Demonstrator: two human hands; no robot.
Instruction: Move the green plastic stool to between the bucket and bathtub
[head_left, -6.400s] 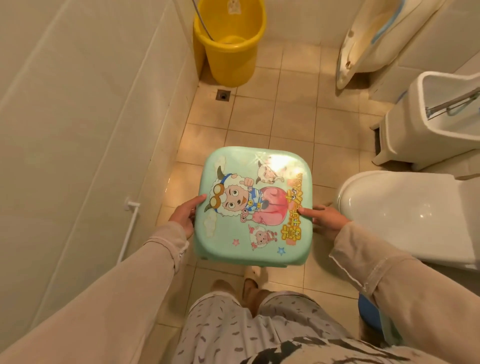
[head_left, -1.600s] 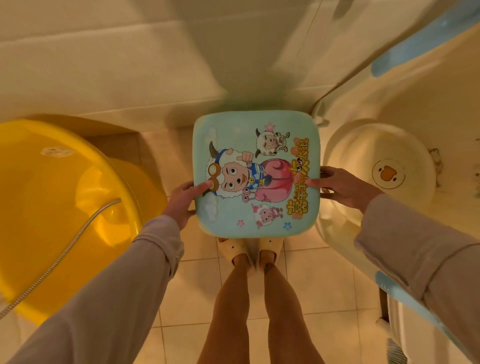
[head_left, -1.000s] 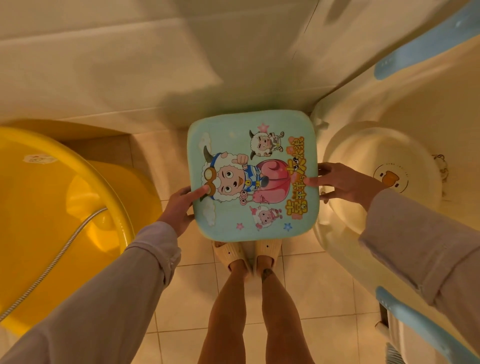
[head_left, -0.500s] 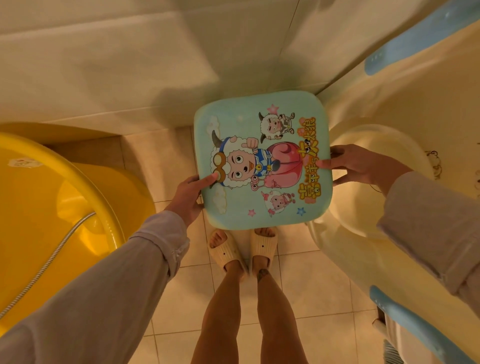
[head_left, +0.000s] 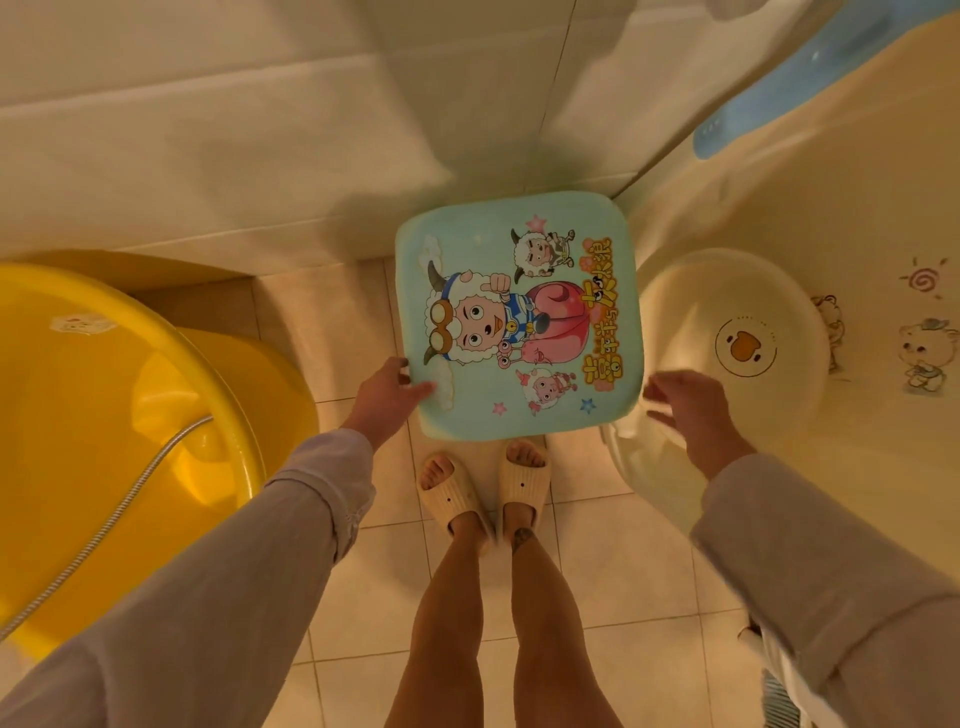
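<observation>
The green plastic stool (head_left: 519, 312), its seat printed with cartoon sheep, sits low in the corner by the tiled wall. The yellow bucket (head_left: 104, 415) is on its left and the cream baby bathtub (head_left: 841, 197) on its right. My left hand (head_left: 387, 395) grips the seat's near left corner, thumb on top. Just off the seat's near right corner, my right hand (head_left: 685, 405) is blurred with its fingers apart and nothing in it. The stool's legs are hidden under the seat.
A round cream basin (head_left: 737, 312) with a duck mark rests inside the bathtub. A metal shower hose (head_left: 104, 530) runs into the bucket. My feet in cream slippers (head_left: 483, 488) stand on the beige floor tiles right behind the stool.
The stool has gone down and looks smaller, closer to the floor. My right hand has let go of its right edge and pulled back. My left hand still holds the left corner.
</observation>
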